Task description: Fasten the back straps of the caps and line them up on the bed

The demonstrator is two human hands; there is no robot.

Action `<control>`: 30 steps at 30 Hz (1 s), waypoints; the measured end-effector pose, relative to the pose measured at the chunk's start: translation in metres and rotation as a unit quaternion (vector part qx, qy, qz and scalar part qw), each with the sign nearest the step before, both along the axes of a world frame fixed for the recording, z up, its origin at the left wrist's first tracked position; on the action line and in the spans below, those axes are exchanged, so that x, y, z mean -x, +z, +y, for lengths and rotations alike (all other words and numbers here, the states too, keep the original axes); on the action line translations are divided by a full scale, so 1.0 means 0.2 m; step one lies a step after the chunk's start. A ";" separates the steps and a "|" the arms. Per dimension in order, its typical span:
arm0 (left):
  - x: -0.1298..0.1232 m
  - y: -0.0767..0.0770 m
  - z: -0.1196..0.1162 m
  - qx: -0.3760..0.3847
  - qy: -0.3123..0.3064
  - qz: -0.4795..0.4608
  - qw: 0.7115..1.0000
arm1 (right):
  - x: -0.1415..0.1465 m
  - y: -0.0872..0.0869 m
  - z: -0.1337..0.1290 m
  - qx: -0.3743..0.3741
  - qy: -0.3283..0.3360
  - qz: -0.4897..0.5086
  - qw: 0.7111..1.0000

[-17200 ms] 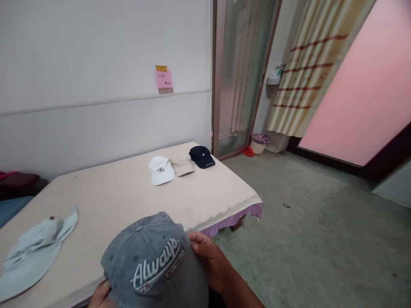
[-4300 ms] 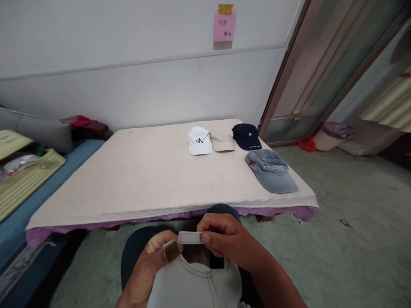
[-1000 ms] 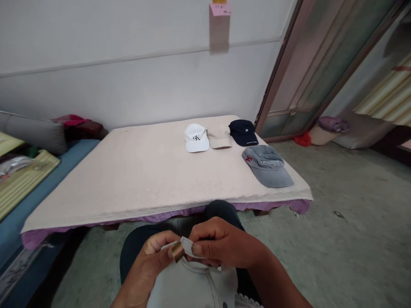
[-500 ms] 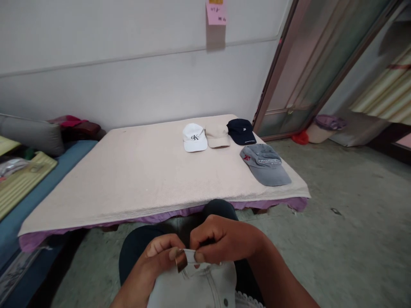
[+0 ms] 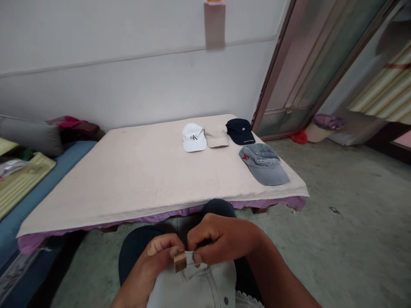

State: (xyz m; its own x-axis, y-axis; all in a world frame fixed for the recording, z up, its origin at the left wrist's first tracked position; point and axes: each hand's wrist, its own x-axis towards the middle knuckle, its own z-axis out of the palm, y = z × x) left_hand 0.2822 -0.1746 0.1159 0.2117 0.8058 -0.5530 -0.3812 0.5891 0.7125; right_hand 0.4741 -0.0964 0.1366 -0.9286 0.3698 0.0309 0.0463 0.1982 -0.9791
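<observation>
A whitish cap [image 5: 195, 288] rests on my lap with its back opening and strap facing up. My left hand [image 5: 160, 256] pinches the strap's end beside a shiny brassy buckle [image 5: 180, 261]. Thumb and bent fingers of my right hand [image 5: 218, 241] grip the pale strap [image 5: 189, 257] just right of that buckle. Both hands are close together, and the fingertips behind the strap are partly hidden. The cap's lower part runs out of view at the bottom edge.
On the covered table [image 5: 122, 171] lie a white cap [image 5: 194, 139], a beige cap [image 5: 217, 137], a navy cap [image 5: 240, 131] and a grey cap [image 5: 265, 164]. A grey cushion [image 5: 30, 134] is at the left; a waste bin [image 5: 323, 127] stands at the right.
The buckle has turned slightly and catches more light. Both hands keep their hold on the strap with hardly any shift; the view has tilted down slightly.
</observation>
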 end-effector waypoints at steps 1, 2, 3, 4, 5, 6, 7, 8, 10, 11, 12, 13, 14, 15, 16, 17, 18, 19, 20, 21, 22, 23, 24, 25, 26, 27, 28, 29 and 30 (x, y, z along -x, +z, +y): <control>0.00 0.00 0.00 0.001 -0.001 0.006 1.000 | 0.00 0.00 0.00 -0.006 0.002 -0.001 1.000; 0.00 0.00 0.00 0.000 -0.001 0.011 1.000 | 0.00 0.00 0.00 -0.010 0.003 -0.001 1.000; 0.00 0.00 0.00 -0.002 0.001 0.014 1.000 | 0.00 0.00 0.00 -0.013 0.002 0.000 1.000; 0.00 0.01 0.00 -0.003 0.002 0.015 1.000 | 0.01 0.00 0.00 -0.015 0.001 0.002 1.000; 0.00 0.01 0.00 -0.002 0.002 0.013 1.000 | 0.01 0.00 0.01 -0.017 -0.001 0.006 1.000; 0.00 0.01 0.00 0.001 0.001 0.010 1.000 | 0.01 0.00 0.01 -0.018 -0.001 0.011 1.000; -0.01 0.02 0.00 0.003 -0.001 0.010 1.000 | 0.01 0.00 0.01 -0.019 0.001 0.014 1.000; -0.01 0.02 0.00 0.006 -0.002 0.011 1.000 | 0.01 0.00 0.01 -0.018 0.002 0.017 1.000; -0.01 0.02 0.00 0.009 0.004 0.017 1.000 | 0.02 -0.01 0.01 -0.007 -0.005 0.017 1.000; -0.01 0.01 0.00 0.010 0.007 0.020 1.000 | 0.02 -0.02 0.00 0.001 -0.014 0.016 1.000; -0.01 0.01 0.00 0.009 0.010 0.020 1.000 | 0.02 -0.02 0.00 0.014 -0.023 0.015 1.000; 0.00 0.01 0.00 0.007 0.011 0.019 1.000 | 0.02 -0.03 0.00 0.032 -0.032 0.014 0.999; 0.00 0.02 0.00 0.001 0.011 0.020 1.000 | 0.02 -0.04 -0.01 0.053 -0.039 0.012 0.998; 0.00 0.02 0.01 -0.007 0.011 0.022 1.000 | 0.02 -0.04 -0.01 0.077 -0.044 0.010 0.996; -0.01 0.03 0.01 -0.013 0.012 0.025 1.000 | 0.02 -0.05 -0.02 0.100 -0.049 0.009 0.994; -0.01 0.04 0.02 -0.017 0.012 0.027 0.999 | 0.02 -0.05 -0.02 0.122 -0.052 0.008 0.991; -0.01 0.05 0.02 -0.020 0.012 0.028 0.999 | 0.02 -0.05 -0.03 0.138 -0.056 0.008 0.989; -0.02 0.06 0.03 -0.020 0.010 0.030 0.999 | 0.03 -0.05 -0.03 0.144 -0.059 0.008 0.988; -0.02 0.08 0.03 -0.021 0.008 0.031 0.999 | 0.03 -0.05 -0.03 0.139 -0.063 0.009 0.988; -0.03 0.09 0.03 -0.025 0.006 0.033 0.999 | 0.03 -0.05 -0.03 0.122 -0.065 0.011 0.990; -0.03 0.09 0.04 -0.028 0.006 0.033 0.999 | 0.03 -0.04 -0.03 0.099 -0.067 0.014 0.993; -0.03 0.10 0.04 -0.031 0.006 0.033 0.999 | 0.03 -0.04 -0.03 0.075 -0.067 0.018 0.995; -0.03 0.10 0.04 -0.030 0.006 0.032 0.999 | 0.03 -0.03 -0.02 0.057 -0.067 0.023 0.996; -0.03 0.10 0.04 -0.027 0.007 0.030 0.999 | 0.04 -0.03 -0.02 0.049 -0.067 0.025 0.996; -0.02 0.10 0.04 -0.026 0.006 0.030 0.999 | 0.04 -0.03 -0.02 0.053 -0.068 0.026 0.996; -0.02 0.09 0.04 -0.024 0.002 0.032 0.999 | 0.04 -0.03 -0.02 0.064 -0.068 0.023 0.995; -0.01 0.09 0.04 -0.024 -0.002 0.035 0.999 | 0.04 -0.03 -0.02 0.079 -0.069 0.021 0.994; -0.01 0.08 0.04 -0.024 -0.005 0.039 0.999 | 0.05 -0.03 -0.03 0.095 -0.071 0.019 0.993; -0.01 0.08 0.04 -0.024 -0.007 0.040 0.999 | 0.05 -0.04 -0.03 0.114 -0.075 0.020 0.990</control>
